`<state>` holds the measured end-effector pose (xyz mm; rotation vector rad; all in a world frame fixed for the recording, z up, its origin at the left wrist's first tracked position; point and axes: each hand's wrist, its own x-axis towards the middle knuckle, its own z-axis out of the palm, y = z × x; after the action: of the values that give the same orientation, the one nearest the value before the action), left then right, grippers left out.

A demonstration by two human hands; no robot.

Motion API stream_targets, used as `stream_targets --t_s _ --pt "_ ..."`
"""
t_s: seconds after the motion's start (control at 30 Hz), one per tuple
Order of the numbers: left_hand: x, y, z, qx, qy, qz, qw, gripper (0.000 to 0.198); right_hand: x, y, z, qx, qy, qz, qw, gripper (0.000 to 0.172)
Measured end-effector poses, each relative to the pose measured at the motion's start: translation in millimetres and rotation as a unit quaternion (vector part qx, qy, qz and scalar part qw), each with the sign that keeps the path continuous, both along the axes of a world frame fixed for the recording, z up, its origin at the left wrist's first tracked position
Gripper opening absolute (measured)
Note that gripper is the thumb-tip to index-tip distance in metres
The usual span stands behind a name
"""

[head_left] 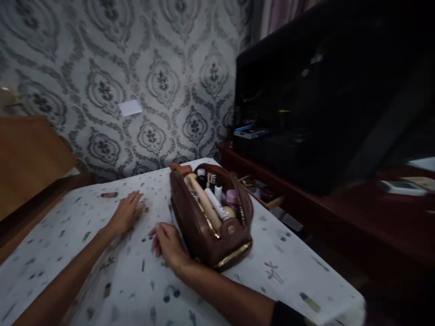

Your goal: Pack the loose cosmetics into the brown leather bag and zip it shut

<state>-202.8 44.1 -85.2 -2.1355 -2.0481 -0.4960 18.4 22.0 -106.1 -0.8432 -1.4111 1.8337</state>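
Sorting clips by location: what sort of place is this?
Probably a room in a home: patterned wallpaper, a television on a wooden cabinet, and an open brown cosmetics bag on a cloth-covered table.

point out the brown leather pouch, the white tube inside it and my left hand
brown leather zip pouch [199,233]: head view, its near side wall
white plastic tube [216,204]: head view, middle of its body
left hand [126,211]: head view, back of the hand

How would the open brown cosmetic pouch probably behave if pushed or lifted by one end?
The brown cosmetic pouch is packed with tubes and bottles, so it probably feels heavy for its size. Its zip is open, so tilting may spill them. Its sides look soft, so it may sag.
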Motion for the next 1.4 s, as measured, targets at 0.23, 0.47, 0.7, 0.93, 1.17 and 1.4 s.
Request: stream_targets --t_s 0.23,0.47,0.7,0.93,1.17,1.4 --pt "-59.7 -28.2 -23.8 -0.042 0.005 0.062 0.997 0.045 0.3 4.0 -13.4 0.057 0.018 0.027 0.998 0.052" --pt "-116.5 3.3 -16.7 -0.019 0.035 0.187 0.982 0.038 4.8 2.2 -10.7 0.082 -0.005 0.044 0.996 0.063" --pt "-141.1 12.9 -0.4 -0.032 0.072 0.257 0.963 0.038 6.7 0.0 -8.0 0.105 -0.033 0.063 0.992 0.065" --pt "-151.5 -6.6 12.5 -0.02 0.088 0.272 0.958 0.037 6.9 -0.5 -11.0 0.14 -0.039 0.069 0.987 0.06" --pt "-148.0 -59.7 -15.4 -0.097 0.019 0.223 0.97 0.054 7.2 -1.1 -8.5 0.155 -0.043 0.073 0.984 0.056" --pt "-112.1 -162.6 -21.4 -0.139 -0.022 0.211 0.967 0.076 7.5 -2.2 -8.1 0.163 -0.053 0.079 0.982 0.055"
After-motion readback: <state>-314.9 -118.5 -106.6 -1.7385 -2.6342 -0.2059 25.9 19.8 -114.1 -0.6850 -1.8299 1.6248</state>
